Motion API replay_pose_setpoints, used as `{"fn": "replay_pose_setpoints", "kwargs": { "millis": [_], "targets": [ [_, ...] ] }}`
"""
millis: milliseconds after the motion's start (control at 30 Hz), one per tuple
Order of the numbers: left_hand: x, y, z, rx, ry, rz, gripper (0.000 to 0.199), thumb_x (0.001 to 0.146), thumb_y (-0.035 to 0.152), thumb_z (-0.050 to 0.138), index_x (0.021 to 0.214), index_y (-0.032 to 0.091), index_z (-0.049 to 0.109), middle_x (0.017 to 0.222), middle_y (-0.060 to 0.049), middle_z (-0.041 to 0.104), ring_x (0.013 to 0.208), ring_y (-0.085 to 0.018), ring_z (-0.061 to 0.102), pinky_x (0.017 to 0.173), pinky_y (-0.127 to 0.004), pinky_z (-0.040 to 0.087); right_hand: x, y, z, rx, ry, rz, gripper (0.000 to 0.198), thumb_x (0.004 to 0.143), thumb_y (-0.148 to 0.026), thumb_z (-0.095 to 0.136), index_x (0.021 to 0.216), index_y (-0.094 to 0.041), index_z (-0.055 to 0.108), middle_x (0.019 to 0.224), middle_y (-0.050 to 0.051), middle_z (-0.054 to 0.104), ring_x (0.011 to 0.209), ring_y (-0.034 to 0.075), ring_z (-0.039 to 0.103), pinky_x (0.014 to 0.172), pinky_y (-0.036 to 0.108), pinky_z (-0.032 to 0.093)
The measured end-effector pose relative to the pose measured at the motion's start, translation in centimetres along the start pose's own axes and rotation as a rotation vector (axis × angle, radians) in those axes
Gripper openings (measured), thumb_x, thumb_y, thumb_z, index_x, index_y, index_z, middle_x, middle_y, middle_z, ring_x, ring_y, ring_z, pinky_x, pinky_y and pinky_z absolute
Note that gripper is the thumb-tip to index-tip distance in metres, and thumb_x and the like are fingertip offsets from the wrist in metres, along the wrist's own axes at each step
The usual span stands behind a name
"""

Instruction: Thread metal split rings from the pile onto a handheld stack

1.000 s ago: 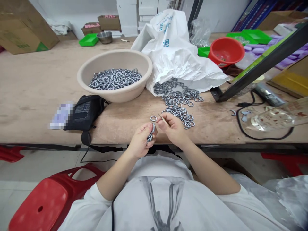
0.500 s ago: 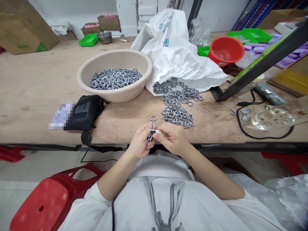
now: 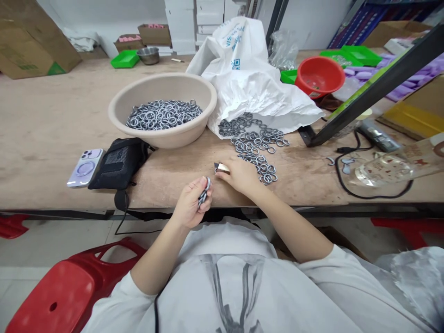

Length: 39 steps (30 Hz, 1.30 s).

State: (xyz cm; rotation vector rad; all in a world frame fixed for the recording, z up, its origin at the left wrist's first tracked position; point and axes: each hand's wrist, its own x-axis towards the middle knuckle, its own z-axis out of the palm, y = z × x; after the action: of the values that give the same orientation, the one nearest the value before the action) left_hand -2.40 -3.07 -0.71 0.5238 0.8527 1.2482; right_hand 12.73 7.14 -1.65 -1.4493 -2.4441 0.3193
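My left hand (image 3: 190, 203) is closed around several grey rings (image 3: 203, 198), one of them standing up between thumb and forefinger above the table's front edge. Farther right, my right hand (image 3: 243, 175) grips a small knife (image 3: 223, 168) with a pale handle and a dark slanted blade pointing left. Its fingertips are low over the tabletop, and something ring-like shows partly beneath the blade. Just beyond that hand lies a heap of loose grey rings (image 3: 262, 163), spilling from the mouth of a white sack (image 3: 249, 85). A beige basin (image 3: 116, 113) holds many more such rings (image 3: 163, 115).
A black pouch (image 3: 120, 164) and a phone (image 3: 84, 167) lie to the left. On the right are a dark metal post (image 3: 364, 95), a cable (image 3: 342, 178) and a clear bottle (image 3: 381, 169). A red bowl (image 3: 321, 76) and green trays (image 3: 125, 59) stand farther back.
My hands have come apart: the left moved left and slightly down with its rings. The right went forward with the knife to where a lone ring lay.
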Motion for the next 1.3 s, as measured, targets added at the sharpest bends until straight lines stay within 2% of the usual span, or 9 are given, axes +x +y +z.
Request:
{"fn": "replay_pose_setpoints", "kwargs": {
  "millis": [100, 200, 400, 500, 733, 900, 1067, 1167, 1300],
  "targets": [
    [0.3, 0.5, -1.0, -0.017, 0.062, 0.018, 0.038, 0.069, 0.040, 0.083, 0.086, 0.012, 0.064, 0.063, 0.006, 0.052, 0.036, 0.001, 0.034, 0.031, -0.011, 0.019, 0.9, -0.8, 0.2, -0.077, -0.064, -0.022, 0.025, 0.087, -0.042, 0.068, 0.101, -0.022, 0.075, 0.104, 0.013, 0.070, 0.087, 0.025, 0.065, 0.064, 0.031, 0.038],
    [0.6, 0.5, -1.7, -0.043, 0.119, 0.038, 0.040, 0.068, 0.035, 0.083, 0.098, 0.014, 0.065, 0.065, 0.006, 0.055, 0.035, 0.000, 0.035, 0.031, -0.011, 0.019, 1.2, -0.7, 0.2, 0.047, -0.023, 0.021, 0.019, 0.085, -0.035, 0.070, 0.095, -0.020, 0.074, 0.096, 0.011, 0.072, 0.084, 0.025, 0.064, 0.067, 0.032, 0.039],
    [1.6, -0.9, -0.6, -0.061, 0.153, 0.031, 0.044, 0.068, 0.046, 0.083, 0.084, 0.016, 0.056, 0.068, 0.005, 0.057, 0.036, 0.000, 0.036, 0.031, -0.011, 0.017, -1.2, -1.9, 1.2, 1.151, -0.037, 0.057, 0.028, 0.081, -0.046, 0.068, 0.077, -0.019, 0.062, 0.071, 0.000, 0.065, 0.069, 0.015, 0.058, 0.071, 0.029, 0.044],
    [1.8, -1.9, 0.7, -0.030, 0.092, 0.012, 0.053, 0.062, 0.053, 0.086, 0.080, 0.016, 0.052, 0.065, 0.006, 0.055, 0.035, 0.001, 0.034, 0.031, -0.011, 0.016, -2.8, -3.3, 2.3, 1.393, 0.067, 0.128, 0.033, 0.079, -0.052, 0.068, 0.079, -0.020, 0.058, 0.069, -0.002, 0.058, 0.064, 0.012, 0.052, 0.064, 0.027, 0.044],
    [1.6, -2.3, 1.2, 0.019, 0.047, 0.045, 0.054, 0.062, 0.053, 0.086, 0.076, 0.016, 0.049, 0.063, 0.007, 0.051, 0.035, 0.001, 0.034, 0.031, -0.012, 0.016, -4.1, -3.7, 2.6, 1.309, 0.276, 0.111, 0.018, 0.085, -0.040, 0.064, 0.085, -0.022, 0.063, 0.082, -0.001, 0.062, 0.075, 0.013, 0.056, 0.072, 0.027, 0.047],
    [0.9, -1.2, 0.7, 0.001, -0.025, -0.008, 0.051, 0.065, 0.053, 0.084, 0.077, 0.015, 0.052, 0.063, 0.006, 0.052, 0.035, 0.001, 0.032, 0.032, -0.012, 0.015, -4.4, -3.0, 2.0, 1.367, 0.169, -0.025, 0.028, 0.088, -0.050, 0.064, 0.088, -0.023, 0.068, 0.080, 0.000, 0.062, 0.071, 0.013, 0.058, 0.069, 0.027, 0.047],
    [0.5, -1.2, 0.6, -0.024, -0.147, -0.038, 0.050, 0.068, 0.053, 0.083, 0.074, 0.014, 0.052, 0.062, 0.005, 0.051, 0.036, 0.001, 0.031, 0.033, -0.011, 0.018, -4.0, -2.9, 1.6, 1.447, 0.087, -0.002, 0.035, 0.085, -0.056, 0.067, 0.079, -0.021, 0.064, 0.065, -0.003, 0.059, 0.055, 0.010, 0.050, 0.058, 0.026, 0.043],
    [0.6, -1.3, 0.4, -0.084, -0.197, -0.057, 0.048, 0.071, 0.052, 0.081, 0.073, 0.014, 0.052, 0.063, 0.006, 0.050, 0.036, 0.001, 0.032, 0.032, -0.011, 0.019, -4.2, -2.7, 0.6, 1.251, 0.193, -0.049, 0.042, 0.089, -0.059, 0.059, 0.074, -0.020, 0.061, 0.063, -0.003, 0.055, 0.058, 0.011, 0.048, 0.059, 0.026, 0.039],
    [0.8, -1.3, 0.0, -0.164, -0.182, -0.057, 0.046, 0.071, 0.050, 0.082, 0.074, 0.014, 0.053, 0.061, 0.006, 0.050, 0.035, 0.001, 0.033, 0.031, -0.011, 0.020, -5.6, -2.6, -0.7, 0.864, 0.254, -0.258, 0.043, 0.098, -0.053, 0.048, 0.076, -0.019, 0.064, 0.068, 0.000, 0.057, 0.065, 0.012, 0.051, 0.063, 0.027, 0.037]
  ]
}}
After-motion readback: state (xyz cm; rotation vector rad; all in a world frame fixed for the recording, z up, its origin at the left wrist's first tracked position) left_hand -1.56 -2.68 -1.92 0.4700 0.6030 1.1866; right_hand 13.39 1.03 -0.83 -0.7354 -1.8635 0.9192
